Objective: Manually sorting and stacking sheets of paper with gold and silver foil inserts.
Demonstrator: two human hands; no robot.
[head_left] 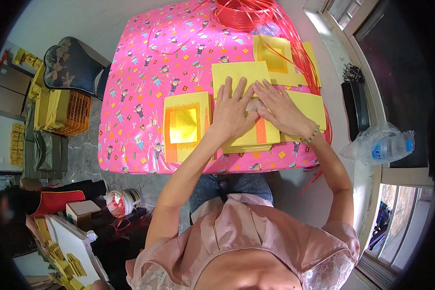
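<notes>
My left hand (233, 107) lies flat on a stack of yellow paper sheets (240, 70), fingers spread and pointing away from me. Against it rests my right hand (282, 110), also flat with its fingers stretched out, the fingertips of the two hands close together. Orange bands show on the near part of the stack, which is partly hidden under my hands. To the left lies a yellow sheet with a shiny gold square (183, 125). Another pile of yellow paper (310, 107) sits beside my right wrist.
The table has a pink patterned cover (145, 92). At its far side stands a red bundle of plastic strapping (244, 14), its strands trailing down the right. More gold-square paper (274, 55) lies beyond my hands. A bagged bottle (384, 149) is at right, a chair (70, 65) at left.
</notes>
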